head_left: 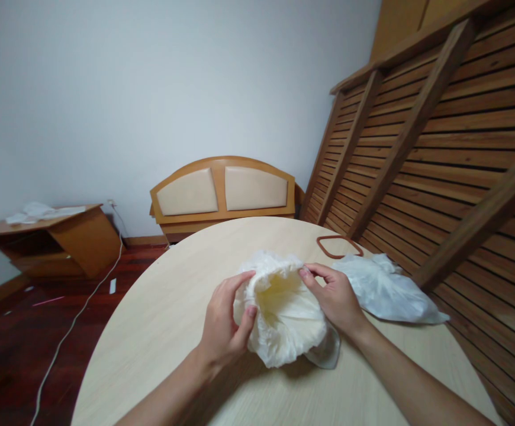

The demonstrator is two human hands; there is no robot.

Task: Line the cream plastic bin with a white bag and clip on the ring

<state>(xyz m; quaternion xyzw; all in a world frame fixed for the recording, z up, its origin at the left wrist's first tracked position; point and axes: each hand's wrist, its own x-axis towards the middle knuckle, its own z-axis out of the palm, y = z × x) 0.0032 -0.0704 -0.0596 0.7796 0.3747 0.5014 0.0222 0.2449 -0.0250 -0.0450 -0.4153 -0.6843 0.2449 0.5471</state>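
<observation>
A white plastic bag (290,302) sits on the round table with its mouth spread open towards me and its edge gathered in wrinkles. The thumb and fingers of my left hand (228,316) are on the left side of that edge. On the upper right, my right hand (331,290) pinches the rim between thumb and fingers. Below the bag a greyish, rounded corner (328,350) pokes out; whether it belongs to a container inside the bag, I cannot tell. Beyond my right hand lies a brown rounded-square ring (340,247).
Another white plastic bag (386,287), loosely filled, lies on the pale round table (151,355) at right. Slatted wooden panels (417,160) lean close beside it. Behind stands a headboard (222,189). A low cabinet (62,242) and a white cable (75,322) are at left.
</observation>
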